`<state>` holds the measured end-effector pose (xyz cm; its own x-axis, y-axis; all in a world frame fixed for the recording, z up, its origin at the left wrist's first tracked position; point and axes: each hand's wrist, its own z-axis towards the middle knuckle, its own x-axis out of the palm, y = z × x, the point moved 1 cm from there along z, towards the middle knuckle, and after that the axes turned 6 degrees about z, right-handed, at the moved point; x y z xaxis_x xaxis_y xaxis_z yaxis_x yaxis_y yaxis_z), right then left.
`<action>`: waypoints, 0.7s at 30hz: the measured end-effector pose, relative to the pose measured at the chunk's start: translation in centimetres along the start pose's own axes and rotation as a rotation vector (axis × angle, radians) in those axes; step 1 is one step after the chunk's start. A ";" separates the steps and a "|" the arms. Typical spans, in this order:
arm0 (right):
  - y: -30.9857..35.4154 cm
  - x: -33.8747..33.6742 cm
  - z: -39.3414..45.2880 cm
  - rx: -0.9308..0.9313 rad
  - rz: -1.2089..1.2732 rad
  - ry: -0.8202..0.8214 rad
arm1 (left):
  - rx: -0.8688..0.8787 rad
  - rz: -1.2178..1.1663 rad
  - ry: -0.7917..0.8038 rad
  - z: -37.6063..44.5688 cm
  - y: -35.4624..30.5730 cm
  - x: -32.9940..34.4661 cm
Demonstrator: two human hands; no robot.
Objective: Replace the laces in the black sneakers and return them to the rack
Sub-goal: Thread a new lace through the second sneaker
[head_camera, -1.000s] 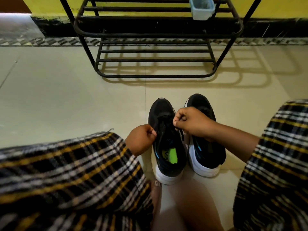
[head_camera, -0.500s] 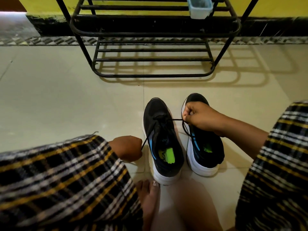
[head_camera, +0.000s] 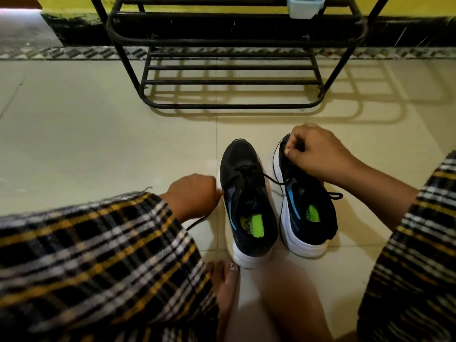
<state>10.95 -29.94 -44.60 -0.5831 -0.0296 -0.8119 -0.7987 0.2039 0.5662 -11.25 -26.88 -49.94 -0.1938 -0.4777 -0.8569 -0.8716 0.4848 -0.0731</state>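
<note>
Pale floor tiles [head_camera: 98, 134] hold two sneakers [head_camera: 249, 206]; both hands' fingers [head_camera: 292, 146] pinch black lace [head_camera: 274, 179] ends.

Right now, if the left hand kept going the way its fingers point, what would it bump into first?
Probably the left sneaker. The left hand points its fingertips at that shoe's side, almost touching, while holding a black lace. Depth is hard to judge.

A pale tiled floor [head_camera: 98, 134] carried two black sneakers [head_camera: 249, 201] side by side at lower centre, a black metal rack [head_camera: 232, 104] at upper centre, and a bare foot [head_camera: 225, 280] below.
</note>
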 end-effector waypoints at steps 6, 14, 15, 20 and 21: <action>1.6 0.0 -0.5 0.042 0.549 -0.003 | 0.070 -0.436 -0.076 0.0 -1.9 -0.7; 0.3 1.6 -0.8 0.083 0.494 0.126 | 0.048 -0.621 -0.085 -0.1 -2.4 -0.2; 0.3 1.7 -0.9 0.094 0.515 0.152 | 0.031 -0.691 -0.064 -0.3 -2.2 -0.3; 0.3 2.4 -1.4 0.127 0.603 0.259 | -0.035 -1.007 0.041 -1.0 -1.9 -0.4; 0.2 2.7 -1.4 0.143 0.608 0.271 | -0.045 -1.052 0.051 -1.0 -1.8 -0.5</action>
<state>9.04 -31.32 -46.50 -0.9536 -0.1088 -0.2807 -0.3007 0.3889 0.8708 -10.08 -28.27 -48.89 0.6521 -0.6722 -0.3505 -0.6273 -0.2189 -0.7474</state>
